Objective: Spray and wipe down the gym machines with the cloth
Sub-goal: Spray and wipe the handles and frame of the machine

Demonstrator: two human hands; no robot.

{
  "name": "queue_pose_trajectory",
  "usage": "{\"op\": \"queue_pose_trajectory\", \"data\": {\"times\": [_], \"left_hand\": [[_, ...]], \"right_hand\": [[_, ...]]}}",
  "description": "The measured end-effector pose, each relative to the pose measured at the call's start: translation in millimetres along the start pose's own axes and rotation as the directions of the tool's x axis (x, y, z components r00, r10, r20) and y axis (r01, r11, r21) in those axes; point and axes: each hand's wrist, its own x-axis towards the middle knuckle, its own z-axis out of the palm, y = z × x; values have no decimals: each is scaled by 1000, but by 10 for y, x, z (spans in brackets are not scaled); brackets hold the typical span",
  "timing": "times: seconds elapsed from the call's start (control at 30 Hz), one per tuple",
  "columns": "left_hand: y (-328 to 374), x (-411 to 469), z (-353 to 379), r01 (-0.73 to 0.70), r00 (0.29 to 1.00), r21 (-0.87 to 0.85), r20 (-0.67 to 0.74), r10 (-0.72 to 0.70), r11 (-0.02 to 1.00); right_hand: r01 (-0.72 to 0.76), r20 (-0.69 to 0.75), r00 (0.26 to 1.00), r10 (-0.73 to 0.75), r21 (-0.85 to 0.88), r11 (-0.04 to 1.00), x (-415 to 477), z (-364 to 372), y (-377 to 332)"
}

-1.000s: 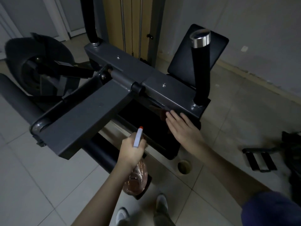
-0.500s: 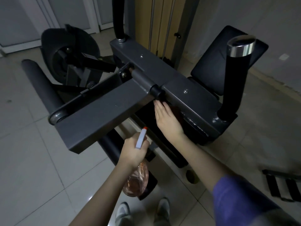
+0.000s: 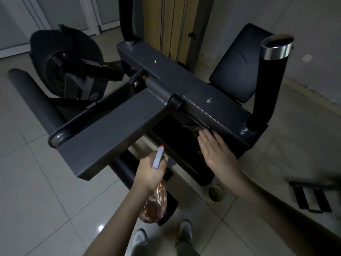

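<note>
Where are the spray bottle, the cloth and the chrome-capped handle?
Clear pinkish plastic spray bottle (image 3: 154,206), head view, rounded body.
Dark reddish cloth (image 3: 193,128), head view, exposed edge.
Black chrome-capped handle (image 3: 265,93), head view, grip.

- The floor (image 3: 36,209) is laid with large pale glossy tiles with thin darker grout lines between them.
- A small bright glint (image 3: 101,228) sits on one tile near the lower edge — the only sharp reflection in view.
- The wall (image 3: 313,34) on the right is plain and grey in the dim light, with a small pale square patch (image 3: 306,57) on it.
- A tan skirting strip (image 3: 317,96) runs along the foot of that wall.
- At the upper left stand white frames (image 3: 90,15) around pale panels — door or window, hard to say.
- Black straps (image 3: 311,200) lie flat on the tiles at the right.
- The light is low and even throughout.
</note>
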Motion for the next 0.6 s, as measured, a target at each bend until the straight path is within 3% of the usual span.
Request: {"op": "queue_pose_trajectory", "data": {"times": [0.43, 0.6], "left_hand": [[-226, 52, -21, -24, 999, 18, 49, 23, 1000], [-347, 16, -19, -12, 994, -14, 111, 13, 1000]], "right_hand": [[150, -98, 984, -148, 13, 989, 921, 80, -401], [159, -195, 973, -123, 180, 971, 776, 97, -417]]}}
